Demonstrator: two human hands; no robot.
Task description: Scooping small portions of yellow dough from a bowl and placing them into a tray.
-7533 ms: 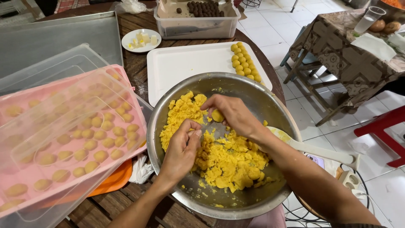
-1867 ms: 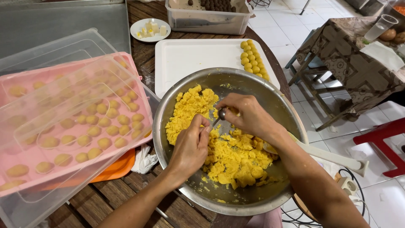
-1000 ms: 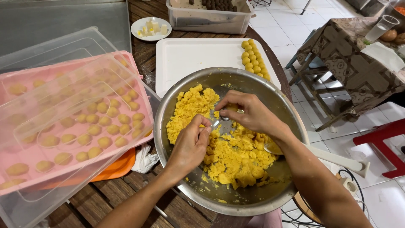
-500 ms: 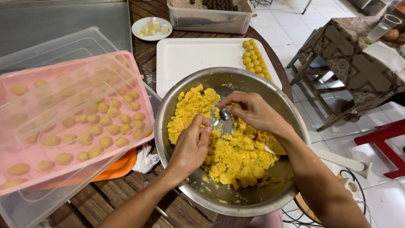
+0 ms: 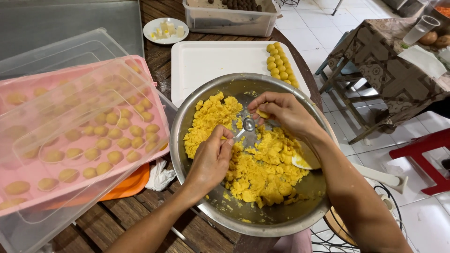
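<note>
Holding a small metal spoon [image 5: 248,124] in the left hand [image 5: 212,159], fingers curled snugly round the handle, bowl end pointing up and away toward the far rim of the steel mixing bowl [image 5: 187,117]. Pinching a small lump of yellow dough [image 5: 262,114] in the right hand [image 5: 283,111], fingertips drawn narrow around it, thumb pressing from below. Meeting just over the middle of the bowl: spoon tip lying just to the left of the right hand's fingertips, nearly touching, with the spoon's long axis running on a slant from the near-left grip up to the far-right. Sitting nearer the lump, plainly, the right hand; reaching in from the near side, the left.

Lying beneath both hands, the crumbly yellow mass [image 5: 262,168], heaped mostly toward the near and left parts of the bowl, with bare metal showing at the far side. Resting under the right wrist, a pale scraper [image 5: 304,161], half buried.

Waiting beyond the bowl, a white tray [image 5: 211,61] carrying a short double row of rolled yellow balls [image 5: 280,65] at its right edge. Standing to the left, a pink tray [image 5: 150,84] under a clear lid, filled with more balls.
</note>
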